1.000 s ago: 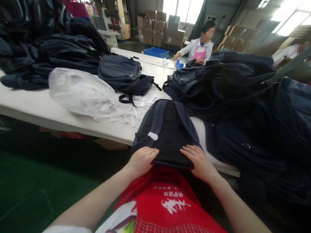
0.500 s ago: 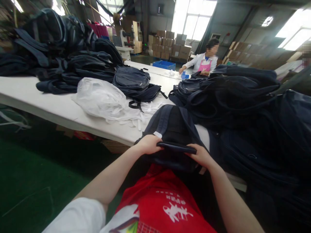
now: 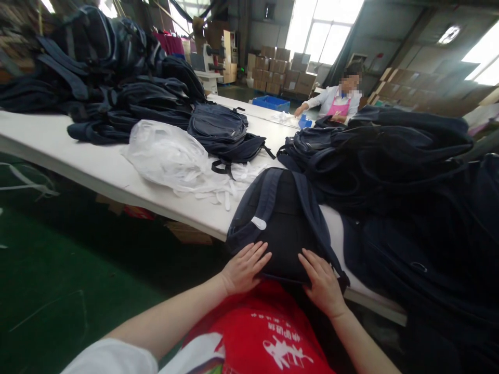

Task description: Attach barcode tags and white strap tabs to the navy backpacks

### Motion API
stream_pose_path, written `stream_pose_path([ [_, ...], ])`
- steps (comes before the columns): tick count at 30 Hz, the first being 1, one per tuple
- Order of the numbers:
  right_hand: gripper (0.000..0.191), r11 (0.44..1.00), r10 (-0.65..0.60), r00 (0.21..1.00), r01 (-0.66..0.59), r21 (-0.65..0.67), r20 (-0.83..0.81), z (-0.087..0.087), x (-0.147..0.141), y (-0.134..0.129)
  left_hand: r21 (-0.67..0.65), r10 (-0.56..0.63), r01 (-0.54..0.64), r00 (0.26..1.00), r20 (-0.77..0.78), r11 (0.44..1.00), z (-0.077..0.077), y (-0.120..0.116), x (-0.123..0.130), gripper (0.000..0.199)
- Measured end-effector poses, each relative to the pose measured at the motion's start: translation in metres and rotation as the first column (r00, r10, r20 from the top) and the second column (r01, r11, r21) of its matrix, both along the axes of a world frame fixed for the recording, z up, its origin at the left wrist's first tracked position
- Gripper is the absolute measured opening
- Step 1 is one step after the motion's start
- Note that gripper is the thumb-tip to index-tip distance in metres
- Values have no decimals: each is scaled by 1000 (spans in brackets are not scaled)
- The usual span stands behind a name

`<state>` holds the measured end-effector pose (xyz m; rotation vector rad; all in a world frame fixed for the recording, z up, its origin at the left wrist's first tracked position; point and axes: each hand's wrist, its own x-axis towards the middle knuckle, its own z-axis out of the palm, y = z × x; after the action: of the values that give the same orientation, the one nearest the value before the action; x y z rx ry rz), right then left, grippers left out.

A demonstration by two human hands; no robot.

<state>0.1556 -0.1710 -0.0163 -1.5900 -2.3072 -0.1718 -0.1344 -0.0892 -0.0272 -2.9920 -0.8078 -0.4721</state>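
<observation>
A dark navy backpack (image 3: 286,228) lies with its shoulder straps upward at the table edge, right in front of my body. On its lower left part rests my left hand (image 3: 245,267), fingers stretched out flat. My right hand (image 3: 320,279) lies on the lower right part, its fingers likewise extended. Neither hand grips the fabric. A small white tag (image 3: 258,223) sits on the left strap, just above my left fingertips.
Piled navy backpacks (image 3: 128,93) cover the table's far left, and another heap (image 3: 382,150) rises at right. A clear plastic bag (image 3: 167,156) with white strips lies on the white table (image 3: 97,166). Across it, a co-worker (image 3: 339,101) works near a blue bin (image 3: 271,103).
Both hands have let go of the backpack's bottom edge, which was folded up between them. The edge is down now, and my palms lie on the flattened panel.
</observation>
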Motion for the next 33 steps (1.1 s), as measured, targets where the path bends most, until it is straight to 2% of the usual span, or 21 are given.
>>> stream_pose_path([
  [2,71,1000,0,1000,0,-23,15,-4,0,-3,7,12,-12,1000,-8,1000,-8,1,0,64],
  [4,72,1000,-18,999,19,-22,39,-5,-2,-4,60,30,-30,1000,-1,998,-13,4,2,57],
  [8,75,998,-58,996,56,33,74,-6,-1,-1,147,20,-26,999,42,989,-14,10,6,51],
  [13,82,993,-92,996,91,74,16,-8,-6,4,127,-65,59,997,42,990,11,28,-1,53],
  [16,89,989,-131,991,132,63,-20,-11,-19,10,34,-5,5,1000,-9,999,26,44,-7,64],
  [19,88,987,-157,986,158,10,-57,-8,-30,15,-88,61,-63,998,-31,994,36,52,-12,75],
  [22,81,984,-155,985,148,-103,-73,1,-32,14,-195,55,-56,998,-6,979,49,47,-9,85],
  [25,76,977,-151,985,136,-164,-82,7,-30,12,-247,95,-81,994,46,966,68,42,10,66],
  [27,72,976,-165,982,148,-163,-97,8,-33,12,-235,117,-91,988,98,968,73,46,32,55],
  [30,71,976,-176,977,157,-154,-121,12,-39,8,-210,102,-72,986,135,975,63,56,66,53],
  [33,64,986,-120,980,100,-132,-158,30,-37,-3,-206,80,-60,992,93,977,40,63,84,55],
])
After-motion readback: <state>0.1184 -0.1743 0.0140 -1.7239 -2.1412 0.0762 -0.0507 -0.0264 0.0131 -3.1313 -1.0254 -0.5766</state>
